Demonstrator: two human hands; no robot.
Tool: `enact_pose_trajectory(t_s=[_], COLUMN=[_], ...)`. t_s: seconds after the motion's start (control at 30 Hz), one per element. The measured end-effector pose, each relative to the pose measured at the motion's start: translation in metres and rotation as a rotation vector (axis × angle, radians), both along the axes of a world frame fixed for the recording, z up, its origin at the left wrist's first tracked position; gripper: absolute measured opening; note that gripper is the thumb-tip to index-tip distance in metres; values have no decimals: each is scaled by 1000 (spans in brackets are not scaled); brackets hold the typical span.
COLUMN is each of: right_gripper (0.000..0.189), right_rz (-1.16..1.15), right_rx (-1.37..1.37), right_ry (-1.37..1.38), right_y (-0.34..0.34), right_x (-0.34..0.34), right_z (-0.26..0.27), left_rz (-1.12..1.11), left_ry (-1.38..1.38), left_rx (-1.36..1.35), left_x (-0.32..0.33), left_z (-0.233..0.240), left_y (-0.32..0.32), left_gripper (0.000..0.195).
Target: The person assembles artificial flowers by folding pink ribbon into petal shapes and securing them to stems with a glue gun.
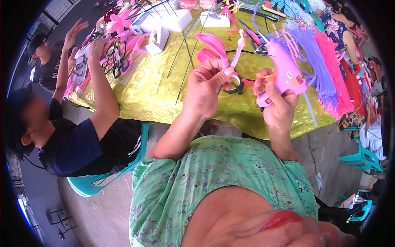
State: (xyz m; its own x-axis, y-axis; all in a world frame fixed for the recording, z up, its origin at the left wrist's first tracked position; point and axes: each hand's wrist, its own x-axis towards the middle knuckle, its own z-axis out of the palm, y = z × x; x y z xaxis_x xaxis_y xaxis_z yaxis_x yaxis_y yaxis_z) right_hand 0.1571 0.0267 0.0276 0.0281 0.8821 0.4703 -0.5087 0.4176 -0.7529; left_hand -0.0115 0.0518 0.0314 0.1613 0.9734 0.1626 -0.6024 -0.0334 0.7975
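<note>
My left hand [207, 85] pinches the base of pink looped pipe-cleaner petals [213, 44] between thumb and fingers. A pale stem-like piece [238, 52] with a white tuft rises beside the petals; whether it is held too, I cannot tell. In my right hand [277, 98] is a pink hot glue gun [282, 66] with an orange trigger, its nozzle pointing up and to the left. Black-handled scissors [236, 86] lie on the yellow tablecloth [148, 89], partly hidden behind my left hand.
Purple pipe cleaners [311, 58] and pink ones [334, 74] lie at the right. White foam blocks [168, 21], tape dispensers [215, 19] and thin green stems [188, 74] are further back. At the left, a seated person [71, 145] reaches over several scissors [118, 61].
</note>
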Motion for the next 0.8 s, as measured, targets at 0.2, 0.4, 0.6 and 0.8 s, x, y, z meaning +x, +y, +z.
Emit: enact_pose_trajectory(t_s=[0.2, 0.4, 0.6, 0.8], right_gripper=[29, 32, 30, 28], right_rz=[4, -92, -281, -308], right_rx=[-19, 31, 47, 97], right_ry=[-87, -422, -545, -562], right_y=[-5, -9, -15, -15], right_x=[13, 13, 1, -4], right_z=[2, 3, -1, -1], left_rz=[256, 211, 195, 166], left_ry=[319, 163, 71, 13], left_rx=[117, 1, -6, 12], left_x=[-14, -17, -20, -22], left_z=[8, 6, -5, -4], left_y=[6, 2, 3, 0], left_gripper=[6, 8, 10, 10])
